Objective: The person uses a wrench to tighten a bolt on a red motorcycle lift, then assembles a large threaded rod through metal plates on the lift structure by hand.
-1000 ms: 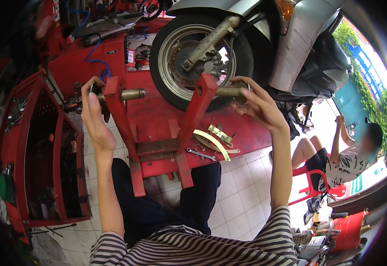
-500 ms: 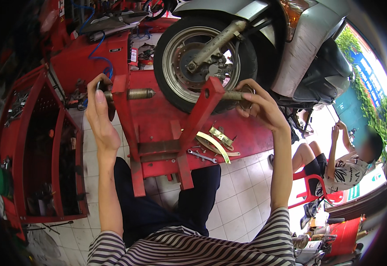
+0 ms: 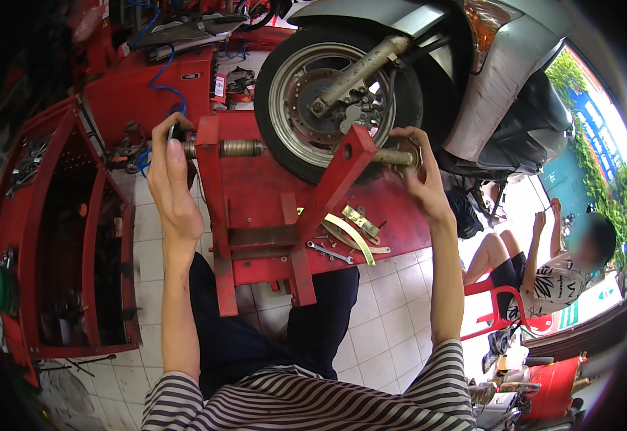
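A red steel bracket with two uprights stands at the near edge of the red platform. My left hand is closed on the dark head of the threaded screw that runs through the left upright. My right hand is curled round the knob at the outer end of the second screw, at the right upright. Behind the bracket is the front wheel of a silver scooter. Brass-coloured strips, a wrench and small hardware lie on the platform.
A red cabinet with tools stands at the left. A blue hose hangs behind my left hand. The scooter's body rises at the right. Another person sits on a red chair; a red drum is at lower right.
Both my hands and the top of the bracket sit slightly higher in view, the left hand further right. The seated person's hands have shifted.
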Demonstrator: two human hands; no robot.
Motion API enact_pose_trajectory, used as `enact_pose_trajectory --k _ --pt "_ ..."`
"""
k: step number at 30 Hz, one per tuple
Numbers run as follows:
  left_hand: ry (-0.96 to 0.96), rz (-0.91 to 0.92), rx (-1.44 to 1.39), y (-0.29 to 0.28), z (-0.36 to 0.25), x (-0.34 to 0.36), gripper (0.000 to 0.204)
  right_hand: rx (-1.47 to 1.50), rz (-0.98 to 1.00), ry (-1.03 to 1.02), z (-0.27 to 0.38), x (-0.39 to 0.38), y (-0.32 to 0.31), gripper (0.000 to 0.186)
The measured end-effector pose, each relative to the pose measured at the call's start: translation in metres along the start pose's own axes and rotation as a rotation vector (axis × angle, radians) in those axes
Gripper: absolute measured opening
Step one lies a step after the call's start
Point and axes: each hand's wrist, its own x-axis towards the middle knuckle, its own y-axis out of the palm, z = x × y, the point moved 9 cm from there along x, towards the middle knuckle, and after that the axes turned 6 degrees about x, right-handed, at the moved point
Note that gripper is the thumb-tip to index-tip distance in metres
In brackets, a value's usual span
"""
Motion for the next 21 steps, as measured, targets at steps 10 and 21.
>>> enact_pose_trajectory --k 10,21 --pt "0.049 -0.017 0.042 -0.004 0.000 0.001 0.047 0.144 -0.050 0.299 -0.010 0.004 0.002 0.017" --pt "-0.007 -0.001 0.028 -0.003 0.002 0.000 0.048 -0.550 -0.071 -0.358 0.017 -0.003 0.012 0.023"
